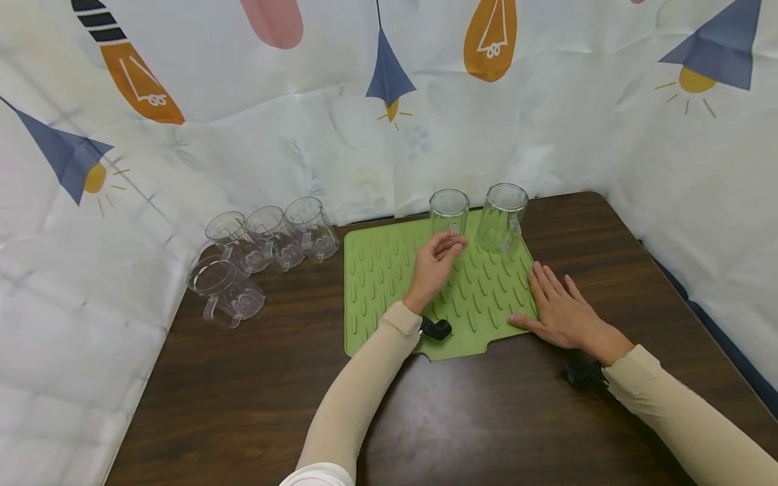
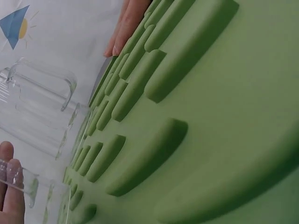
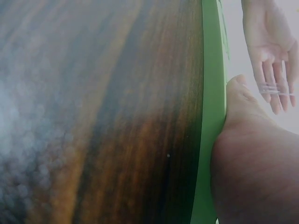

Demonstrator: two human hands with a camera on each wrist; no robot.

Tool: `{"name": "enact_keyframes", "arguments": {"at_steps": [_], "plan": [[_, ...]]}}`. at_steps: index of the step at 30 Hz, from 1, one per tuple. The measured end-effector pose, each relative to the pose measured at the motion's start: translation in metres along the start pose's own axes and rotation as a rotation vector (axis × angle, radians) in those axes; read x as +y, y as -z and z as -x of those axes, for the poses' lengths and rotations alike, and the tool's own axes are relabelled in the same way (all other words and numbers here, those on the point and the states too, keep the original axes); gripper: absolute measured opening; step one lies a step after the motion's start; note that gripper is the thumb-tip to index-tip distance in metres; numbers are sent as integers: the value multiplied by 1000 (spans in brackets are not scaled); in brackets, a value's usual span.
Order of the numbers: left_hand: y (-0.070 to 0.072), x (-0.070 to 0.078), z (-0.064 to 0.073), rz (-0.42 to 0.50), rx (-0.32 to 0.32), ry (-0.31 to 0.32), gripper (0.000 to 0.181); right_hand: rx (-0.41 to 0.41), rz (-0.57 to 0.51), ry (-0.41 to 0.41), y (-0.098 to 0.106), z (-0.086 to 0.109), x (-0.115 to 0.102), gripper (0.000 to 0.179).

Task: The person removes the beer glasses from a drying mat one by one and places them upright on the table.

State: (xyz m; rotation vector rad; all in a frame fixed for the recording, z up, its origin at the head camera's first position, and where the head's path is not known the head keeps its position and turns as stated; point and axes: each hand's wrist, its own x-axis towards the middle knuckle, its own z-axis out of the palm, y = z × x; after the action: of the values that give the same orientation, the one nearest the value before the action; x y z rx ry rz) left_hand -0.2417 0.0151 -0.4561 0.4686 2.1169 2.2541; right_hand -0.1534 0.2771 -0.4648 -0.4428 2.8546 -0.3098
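Note:
Two clear glass mugs stand upright at the back of a green ridged mat (image 1: 389, 270). My left hand (image 1: 433, 264) holds the nearer-left glass mug (image 1: 448, 206) by its handle, between fingers and thumb. The fingers also show beside the glass in the left wrist view, at the lower left corner. To the right of it stands the second mug (image 1: 503, 216), its handle turned toward the front right. My right hand (image 1: 562, 310) lies flat with spread fingers across the mat's right edge, its thumb (image 3: 240, 100) along the front edge.
Several more clear glass mugs (image 1: 273, 239) stand on the left of the dark wooden table (image 1: 255, 398), with one mug (image 1: 226, 290) in front of the others. A patterned white curtain (image 1: 340, 135) hangs close behind the table and along its sides.

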Motion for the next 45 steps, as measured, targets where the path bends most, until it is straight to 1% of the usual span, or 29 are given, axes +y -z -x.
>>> {"name": "enact_keyframes", "arguments": {"at_steps": [5, 11, 15, 19, 22, 28, 36, 41, 45], "plan": [[-1, -1, 1, -17, -22, -12, 36, 5, -5, 0, 0, 0, 0, 107], [-1, -2, 2, -56, -29, -20, 32, 9, -12, -1, -1, 1, 0, 106], [-1, -2, 2, -68, -15, -22, 31, 11, -16, 0, -1, 1, 1, 106], [1, -1, 5, -58, 16, -26, 31, 7, -20, 5, -2, 1, 0, 107], [2, 1, 7, -32, 31, -34, 30, 6, -18, 7, -2, 1, 0, 107], [4, 7, 10, 13, 41, -50, 26, 4, -22, 10, -1, 1, 0, 107], [11, 17, 16, -20, 38, -48, 22, -13, -33, 3, 0, 1, 0, 110], [17, 20, 20, -43, 36, -54, 24, -20, -36, 5, 1, 1, 0, 110], [21, 23, 25, -60, 30, -58, 22, -25, -40, 16, 0, 0, 0, 110]]}}
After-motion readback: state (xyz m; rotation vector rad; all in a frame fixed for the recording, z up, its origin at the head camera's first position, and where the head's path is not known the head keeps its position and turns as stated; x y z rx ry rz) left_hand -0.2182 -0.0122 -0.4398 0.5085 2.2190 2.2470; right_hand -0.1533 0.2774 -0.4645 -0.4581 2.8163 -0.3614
